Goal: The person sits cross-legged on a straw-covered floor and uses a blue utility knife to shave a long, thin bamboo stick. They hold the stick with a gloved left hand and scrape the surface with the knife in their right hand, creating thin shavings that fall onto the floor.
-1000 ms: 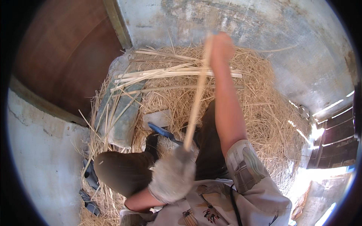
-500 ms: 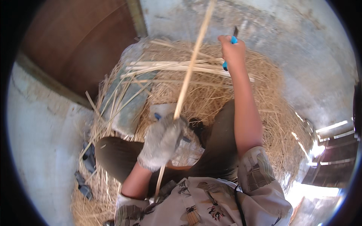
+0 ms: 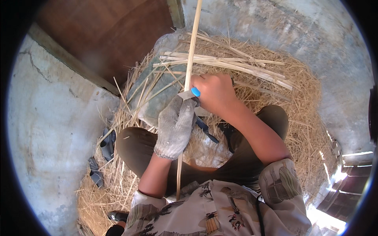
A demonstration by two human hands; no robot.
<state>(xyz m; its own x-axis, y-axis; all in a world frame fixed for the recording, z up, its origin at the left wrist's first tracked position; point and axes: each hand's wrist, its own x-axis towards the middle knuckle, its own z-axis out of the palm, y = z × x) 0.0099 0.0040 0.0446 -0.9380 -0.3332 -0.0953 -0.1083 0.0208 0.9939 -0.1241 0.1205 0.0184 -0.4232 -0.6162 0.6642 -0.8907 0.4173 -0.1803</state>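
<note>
My left hand (image 3: 173, 128), in a grey knit work glove, is closed around a long pale split bamboo-like strip (image 3: 191, 51). The strip runs from the top edge, through the glove and down to my shirt. My bare right hand (image 3: 215, 92) grips a knife (image 3: 195, 92) with a blue handle. Its short blade lies across the strip just above the gloved fingertips, and the right fingers are against the strip too. Most of the handle is hidden inside the right fist. Below the right hand, between my crossed legs, lies a dark blue object (image 3: 206, 131), partly covered by the glove.
Several pale strips (image 3: 256, 71) lie in a loose stack on a bed of thin shavings (image 3: 309, 98). A grey-green sack or slab (image 3: 157, 88) sits at the left. Dark sandals (image 3: 107, 144) rest by the left wall (image 3: 59, 118). A brown door panel (image 3: 106, 43) stands at the far left.
My right hand has come down and back from far up the right side, bringing the knife onto the strip beside the glove. The left hand still holds the strip, and the whole view has shifted.
</note>
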